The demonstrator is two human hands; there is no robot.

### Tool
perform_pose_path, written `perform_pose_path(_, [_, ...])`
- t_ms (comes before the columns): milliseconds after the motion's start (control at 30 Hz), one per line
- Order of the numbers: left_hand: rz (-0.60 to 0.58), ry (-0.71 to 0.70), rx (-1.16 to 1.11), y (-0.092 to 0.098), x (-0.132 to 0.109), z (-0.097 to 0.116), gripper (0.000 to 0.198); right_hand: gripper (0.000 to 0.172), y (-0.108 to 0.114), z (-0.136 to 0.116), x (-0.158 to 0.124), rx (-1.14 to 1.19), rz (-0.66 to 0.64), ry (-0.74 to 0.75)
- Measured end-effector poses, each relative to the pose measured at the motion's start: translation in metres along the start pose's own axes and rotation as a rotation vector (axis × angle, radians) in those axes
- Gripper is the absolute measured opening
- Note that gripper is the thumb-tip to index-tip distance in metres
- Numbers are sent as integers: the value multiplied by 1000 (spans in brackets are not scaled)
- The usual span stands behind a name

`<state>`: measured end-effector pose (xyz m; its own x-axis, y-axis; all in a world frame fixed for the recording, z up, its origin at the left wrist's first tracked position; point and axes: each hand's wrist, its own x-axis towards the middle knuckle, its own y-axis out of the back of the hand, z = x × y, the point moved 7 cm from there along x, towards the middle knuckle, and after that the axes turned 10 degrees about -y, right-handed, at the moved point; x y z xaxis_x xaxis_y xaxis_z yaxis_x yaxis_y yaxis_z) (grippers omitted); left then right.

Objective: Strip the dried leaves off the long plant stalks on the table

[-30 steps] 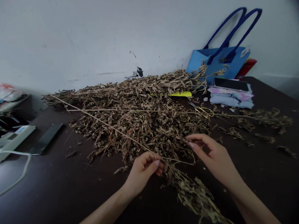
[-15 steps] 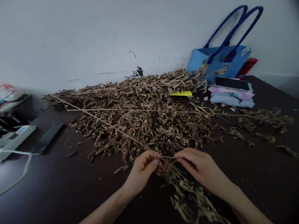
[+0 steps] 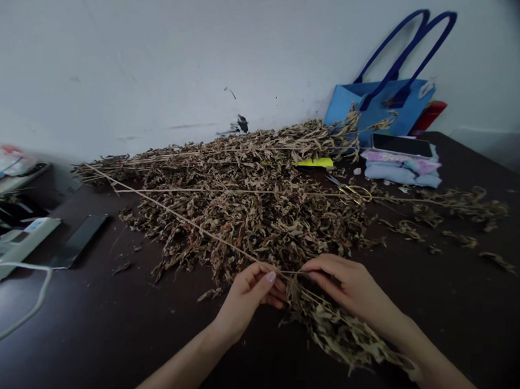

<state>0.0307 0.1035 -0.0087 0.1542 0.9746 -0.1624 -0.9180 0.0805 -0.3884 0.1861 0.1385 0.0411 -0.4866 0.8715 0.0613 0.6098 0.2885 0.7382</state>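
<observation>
A long dried plant stalk [image 3: 205, 231] runs from the far left down to my hands, its leafy end [image 3: 344, 331] hanging toward the lower right. My left hand [image 3: 254, 294] is closed around the stalk, thumb on top. Close beside it, my right hand [image 3: 347, 282] pinches a thin side stem of the same plant between thumb and fingers. Just beyond both hands lies a large heap of dried brown leaves [image 3: 258, 218]. Another bare stalk [image 3: 190, 190] with a leafy tip rests across the heap.
Gold-handled scissors [image 3: 354, 193] lie right of the heap, near a yellow object [image 3: 315, 162]. A blue tote bag [image 3: 340, 102] stands against the wall, with a phone [image 3: 401, 145] on folded cloth [image 3: 402, 172] before it. At left are a dark phone [image 3: 81, 242], a power strip [image 3: 32, 239] and white cable [image 3: 37, 304].
The plant's leafy end has swung up and to the right, toward my right forearm. My left thumb has shifted slightly on the stalk; both hands stay at nearly the same spot.
</observation>
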Motion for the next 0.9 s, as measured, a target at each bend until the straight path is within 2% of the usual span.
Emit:
perform_pose_path(233, [5,29,16,0,0,-5,26,31,2,-13,-5,18,-40,71])
perform_pose_path(400, [7,12,63,-1,0,-5,27,22,3,-23,-6,49,-17,170])
perform_pose_path(533, [23,10,72,1,0,-3,27,18,17,-18,-6,42,122,178])
perform_pose_path(700, [64,17,46,5,2,-1,28,15,35,-3,-9,25,254,43])
perform_pose_path(833, [65,13,44,6,2,-1,27,15,33,-4,-9,41,209,42])
perform_pose_path(900, [53,15,44,5,2,-2,27,21,26,-10,-8,30,152,89])
